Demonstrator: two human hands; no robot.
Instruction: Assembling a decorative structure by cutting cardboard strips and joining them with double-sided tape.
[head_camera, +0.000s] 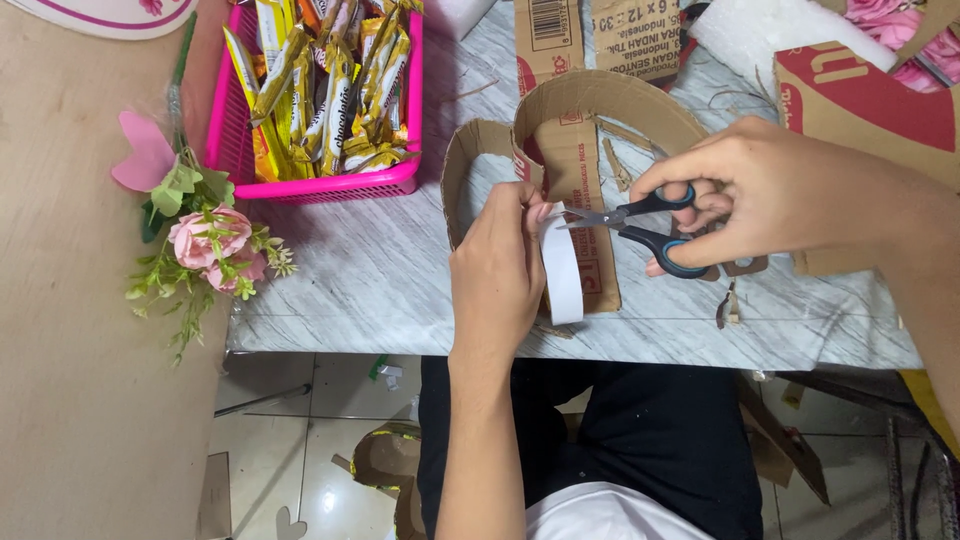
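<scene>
While left hand (497, 268) pinches white paper strip (563, 275) on curved brown cardboard piece (575, 150), right hand (745, 190) at 3 o'clock grips black-and-blue-handled scissors (640, 228), blades touching strip.

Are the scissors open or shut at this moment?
Open. The scissors in the right hand show two blades spread apart, tips at the white strip held by the left hand.

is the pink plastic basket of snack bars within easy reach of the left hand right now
Probably yes, once freed: the left hand pinches a white paper strip, and only bare marble tabletop lies between it and the pink plastic basket.
</scene>
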